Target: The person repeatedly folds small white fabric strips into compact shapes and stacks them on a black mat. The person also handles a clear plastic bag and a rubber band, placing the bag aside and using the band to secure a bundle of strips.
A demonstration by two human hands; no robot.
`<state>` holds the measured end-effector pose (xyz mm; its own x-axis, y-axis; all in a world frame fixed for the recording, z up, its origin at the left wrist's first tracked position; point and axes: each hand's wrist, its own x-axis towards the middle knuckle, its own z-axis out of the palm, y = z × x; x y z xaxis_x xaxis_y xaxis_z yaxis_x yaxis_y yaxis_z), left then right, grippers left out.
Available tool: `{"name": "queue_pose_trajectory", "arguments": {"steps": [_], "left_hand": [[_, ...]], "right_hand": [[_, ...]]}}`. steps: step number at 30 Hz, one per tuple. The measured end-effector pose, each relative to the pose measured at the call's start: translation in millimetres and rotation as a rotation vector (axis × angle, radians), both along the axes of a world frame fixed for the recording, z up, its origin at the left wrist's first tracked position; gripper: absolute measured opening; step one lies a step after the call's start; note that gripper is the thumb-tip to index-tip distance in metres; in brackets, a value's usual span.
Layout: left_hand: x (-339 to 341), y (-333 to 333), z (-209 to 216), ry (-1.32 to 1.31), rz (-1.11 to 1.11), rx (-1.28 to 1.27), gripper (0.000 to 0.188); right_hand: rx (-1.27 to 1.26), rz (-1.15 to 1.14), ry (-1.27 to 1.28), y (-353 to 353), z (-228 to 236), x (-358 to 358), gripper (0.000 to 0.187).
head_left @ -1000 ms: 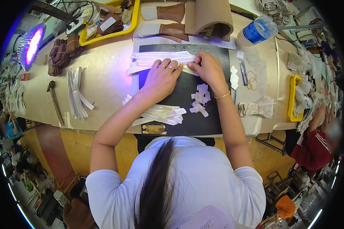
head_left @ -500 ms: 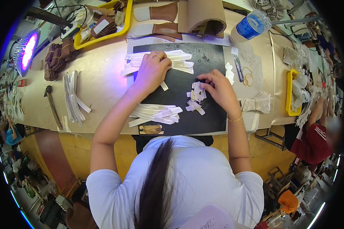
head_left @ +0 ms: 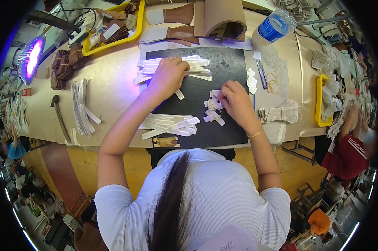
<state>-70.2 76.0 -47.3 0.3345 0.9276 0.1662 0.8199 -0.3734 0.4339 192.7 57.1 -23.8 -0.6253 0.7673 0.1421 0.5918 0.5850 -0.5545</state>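
Note:
On the black mat [head_left: 235, 58] lies a far stack of white strips [head_left: 200, 74]. My left hand [head_left: 168, 77] rests on it, its curled fingers closed on the strips and their tips partly hidden. To the right, my right hand [head_left: 236, 100] pinches at the edge of a small heap of short white pieces [head_left: 214, 117]; its fingertips are drawn together there, and the piece between them is barely visible. A second bundle of white strips [head_left: 172, 124] lies nearer to me, beside a small brownish patch [head_left: 166, 142].
Right of the mat are more white pieces [head_left: 251, 81], a cutter knife [head_left: 262, 74], rubber bands [head_left: 273, 85] and a bundle [head_left: 280, 113]. A bottle [head_left: 272, 28] stands at the back. Leftward are a hammer [head_left: 61, 119], a lit lamp [head_left: 32, 62] and a yellow tray [head_left: 113, 45].
My right hand has moved slightly down, and its spread fingers have closed into a pinch at the heap of small pieces. My left hand stays on the far strips.

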Motion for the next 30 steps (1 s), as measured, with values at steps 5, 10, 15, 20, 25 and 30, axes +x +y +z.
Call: {"name": "queue_pose_trajectory", "arguments": {"steps": [5,10,15,20,25,30], "left_hand": [[-5.8,0.4,23.4,-0.088,-0.004,-0.137,0.009],[-21.9,-31.3,101.2,-0.151,0.03,-0.537,0.012],[-36.8,-83.5,86.9,-0.243,-0.081,-0.859,0.02],[-14.0,-99.8,68.0,-0.024,-0.061,-0.54,0.031],[48.0,-75.4,30.1,-0.163,-0.347,-0.054,0.042],[63.1,-68.5,18.3,-0.089,-0.407,-0.068,0.046]], "right_hand": [[-0.017,0.005,0.006,-3.9,-8.3,-1.3,0.012],[-0.033,-0.012,0.034,-1.7,-12.1,-3.3,0.014],[0.003,-0.021,0.077,-1.5,-12.2,-2.7,0.01],[0.026,-0.049,0.112,-4.1,-17.2,-2.1,0.013],[-0.014,-0.098,0.163,-5.3,-22.1,-1.4,0.013],[-0.022,-0.151,0.241,-5.2,-23.6,-2.7,0.01]]}}
